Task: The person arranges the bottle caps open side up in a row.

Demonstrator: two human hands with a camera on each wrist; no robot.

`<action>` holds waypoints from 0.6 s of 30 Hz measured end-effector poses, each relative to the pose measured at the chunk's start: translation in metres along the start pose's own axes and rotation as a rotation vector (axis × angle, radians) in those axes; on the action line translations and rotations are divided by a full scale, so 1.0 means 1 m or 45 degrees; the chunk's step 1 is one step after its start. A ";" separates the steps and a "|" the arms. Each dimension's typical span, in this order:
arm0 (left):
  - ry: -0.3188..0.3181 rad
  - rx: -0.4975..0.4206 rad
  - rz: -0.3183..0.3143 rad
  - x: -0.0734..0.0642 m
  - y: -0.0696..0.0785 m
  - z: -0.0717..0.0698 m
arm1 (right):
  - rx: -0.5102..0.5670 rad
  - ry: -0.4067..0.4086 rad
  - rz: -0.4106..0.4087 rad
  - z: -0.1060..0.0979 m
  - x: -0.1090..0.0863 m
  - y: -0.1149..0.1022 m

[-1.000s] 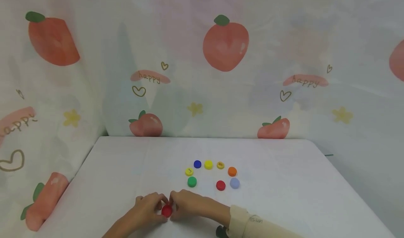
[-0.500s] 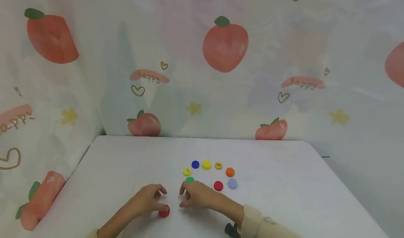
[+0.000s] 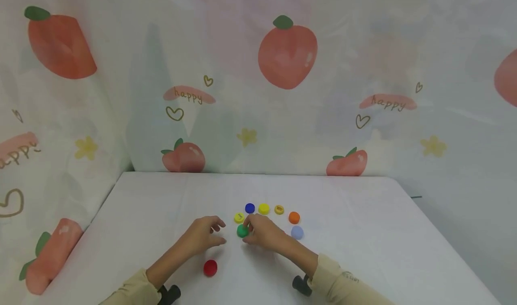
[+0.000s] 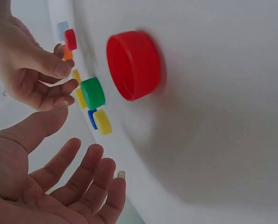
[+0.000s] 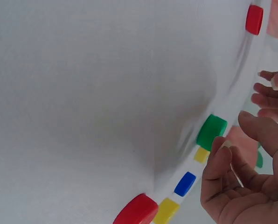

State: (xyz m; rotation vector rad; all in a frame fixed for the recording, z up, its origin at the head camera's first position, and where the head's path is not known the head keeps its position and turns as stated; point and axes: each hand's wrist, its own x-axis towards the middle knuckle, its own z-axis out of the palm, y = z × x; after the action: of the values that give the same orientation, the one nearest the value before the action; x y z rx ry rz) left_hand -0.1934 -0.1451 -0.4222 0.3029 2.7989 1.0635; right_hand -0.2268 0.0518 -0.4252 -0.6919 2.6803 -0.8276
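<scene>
My right hand is over the table beside a green bottle cap, thumb and forefinger spread at its right side. In the right wrist view the fingertips stand right by the green cap, apart from each other. The left hand hovers left of that cap, fingers loosely bent and nothing between them. Below it, nearer the front, a red bottle cap rests on the table, its hollow side showing in the left wrist view. A second red cap is hidden behind the right hand in the head view.
An arc of caps lies beyond the hands: yellow with a mark, dark blue, plain yellow, gold, orange and light blue. A fruit-printed curtain hangs behind the white table.
Both hands have left the front red cap, which stays on the table. The right hand has moved right and away to the green cap; the left hand has lifted off and moved forward too.
</scene>
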 end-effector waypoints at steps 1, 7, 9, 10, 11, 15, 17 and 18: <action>0.005 -0.002 -0.007 0.002 0.000 0.001 | -0.005 0.010 -0.001 -0.001 0.000 0.001; 0.013 -0.005 0.016 0.016 0.000 0.011 | -0.048 0.045 0.016 -0.004 0.002 0.008; 0.008 0.008 0.035 0.020 0.001 0.013 | -0.063 0.048 0.021 -0.005 0.003 0.010; 0.007 0.017 0.038 0.022 0.002 0.014 | -0.063 0.047 0.022 -0.005 0.004 0.011; 0.005 0.027 0.036 0.024 0.003 0.015 | -0.063 0.043 0.023 -0.004 0.005 0.012; -0.003 0.059 0.004 0.030 0.006 0.018 | -0.059 0.026 0.039 -0.003 0.010 0.014; -0.011 0.073 0.011 0.033 0.007 0.019 | -0.041 0.006 0.047 -0.002 0.012 0.015; -0.017 0.076 0.015 0.034 0.008 0.019 | -0.031 -0.004 0.053 -0.001 0.012 0.016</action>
State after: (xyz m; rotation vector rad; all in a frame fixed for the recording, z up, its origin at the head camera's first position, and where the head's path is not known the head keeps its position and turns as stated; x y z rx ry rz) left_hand -0.2218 -0.1192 -0.4332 0.3321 2.8240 0.9783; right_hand -0.2434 0.0579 -0.4345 -0.6396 2.6964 -0.7840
